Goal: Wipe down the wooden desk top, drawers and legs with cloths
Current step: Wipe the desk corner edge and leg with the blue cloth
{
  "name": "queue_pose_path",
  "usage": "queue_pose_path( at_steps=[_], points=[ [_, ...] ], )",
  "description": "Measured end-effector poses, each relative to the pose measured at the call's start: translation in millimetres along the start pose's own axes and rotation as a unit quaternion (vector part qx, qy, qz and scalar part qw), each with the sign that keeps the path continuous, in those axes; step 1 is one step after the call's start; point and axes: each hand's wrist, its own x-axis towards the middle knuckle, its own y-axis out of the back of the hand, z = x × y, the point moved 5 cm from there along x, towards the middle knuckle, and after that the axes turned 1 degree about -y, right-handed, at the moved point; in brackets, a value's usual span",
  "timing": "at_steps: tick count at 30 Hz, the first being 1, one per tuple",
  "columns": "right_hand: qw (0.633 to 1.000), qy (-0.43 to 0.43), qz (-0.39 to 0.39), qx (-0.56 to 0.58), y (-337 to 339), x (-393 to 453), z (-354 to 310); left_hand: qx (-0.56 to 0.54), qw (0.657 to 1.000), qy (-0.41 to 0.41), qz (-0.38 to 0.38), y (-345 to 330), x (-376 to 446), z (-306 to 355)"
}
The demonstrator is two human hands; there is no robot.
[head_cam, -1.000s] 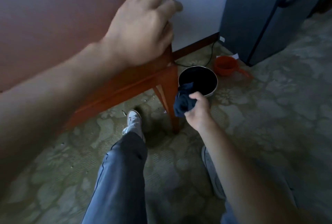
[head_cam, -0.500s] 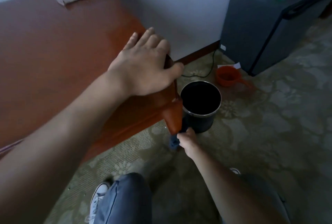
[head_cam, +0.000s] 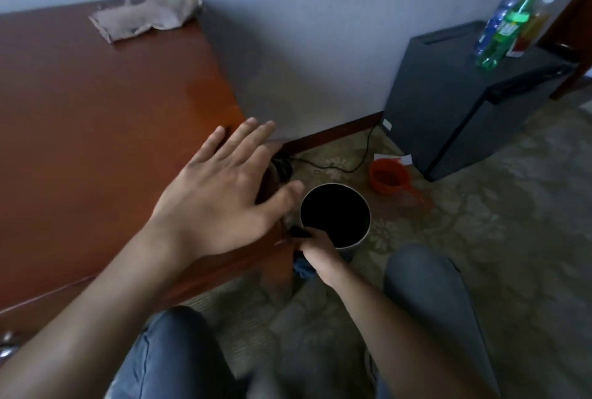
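Note:
The reddish wooden desk point(head_cam: 96, 117) fills the left of the head view. My left hand point(head_cam: 224, 193) lies flat with spread fingers on its near right corner. Below that corner, my right hand point(head_cam: 315, 254) grips a dark blue cloth point(head_cam: 302, 270) against the desk's front right leg point(head_cam: 278, 267); most of the cloth is hidden behind the hand and leg. A second, beige cloth point(head_cam: 147, 16) lies crumpled at the desk's far edge by the wall.
A dark metal bucket point(head_cam: 336, 216) stands on the carpet right beside the leg. An orange scoop point(head_cam: 386, 174) lies behind it, near a black cable point(head_cam: 336, 165). A black mini fridge point(head_cam: 464, 94) with bottles point(head_cam: 503, 33) on top stands at right. My knees are below.
The view has risen and shifted right, showing more desk top. My left hand has flattened on the corner. My right hand with the blue cloth stays low at the leg.

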Motion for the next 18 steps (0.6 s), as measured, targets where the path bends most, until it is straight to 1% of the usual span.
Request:
queue_pose_path(
  at_steps=[2,4,6,8,10,12,15,17,18],
  points=[
    [0.996,0.051,-0.041,0.054,5.5,-23.2,-21.8,-0.021,1.000,0.019,-0.001,-0.2,0.8,-0.9],
    [0.989,0.104,-0.075,0.072,10.2,-38.8,-35.4,-0.022,0.999,0.045,0.007,-0.1,1.8,-1.4],
    [0.984,0.139,-0.086,0.072,13.6,-45.8,-40.6,-0.007,0.997,0.076,0.011,-1.3,3.8,-1.5],
    [0.983,0.148,-0.084,0.062,14.0,-44.0,-38.8,0.009,0.994,0.108,0.011,-3.3,6.1,-1.7],
    [0.987,0.146,-0.074,0.005,10.8,-31.1,-26.0,0.020,0.991,0.134,0.010,-4.7,7.4,-2.5],
    [0.988,0.125,-0.069,-0.067,7.5,-12.7,-4.8,0.027,0.988,0.153,0.011,-5.5,8.7,-2.0],
    [0.987,0.042,-0.100,-0.121,-4.6,30.5,40.9,0.035,0.985,0.169,0.011,-5.0,8.6,-1.4],
    [0.985,-0.003,-0.133,-0.114,-9.9,53.1,62.5,0.034,0.985,0.171,0.006,-4.1,7.6,0.6],
    [0.986,-0.025,-0.141,-0.089,-11.9,61.2,72.6,0.031,0.985,0.171,0.007,-3.1,7.4,1.4]
  ],
)
